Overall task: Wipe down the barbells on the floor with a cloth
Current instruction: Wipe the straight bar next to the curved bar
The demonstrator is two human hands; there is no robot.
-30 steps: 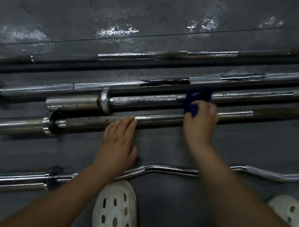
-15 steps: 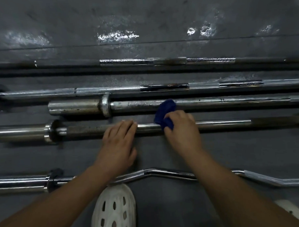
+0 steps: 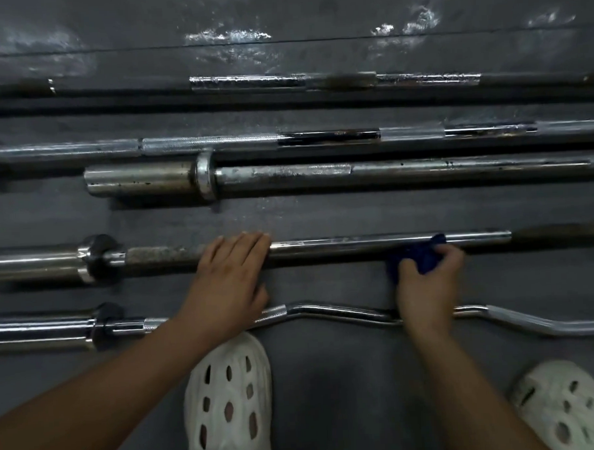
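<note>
Several steel barbells lie side by side on the dark floor. My right hand (image 3: 427, 280) grips a dark blue cloth (image 3: 423, 255) against the near side of the straight barbell (image 3: 340, 245) in front of me. My left hand (image 3: 229, 272) rests flat on that same bar, fingers straight, left of the cloth. The bar is rusty left of my left hand and shiny between my hands. A curved chrome bar (image 3: 330, 310) lies nearest me, under both wrists. Farther off lie a thick-sleeved barbell (image 3: 388, 173), a chrome bar (image 3: 200, 144) and a dark bar (image 3: 333, 80).
My two white perforated shoes (image 3: 228, 398) (image 3: 562, 407) stand on the floor (image 3: 347, 392) just behind the curved bar. The floor beyond the farthest bar shows wet, shiny patches (image 3: 226, 37). Bar sleeves and collars (image 3: 93, 259) sit at the left.
My right hand slid the cloth to the right along the near straight bar, after moving left half a second earlier. My left hand stayed on the bar. The view shifted so the bars sit lower.
</note>
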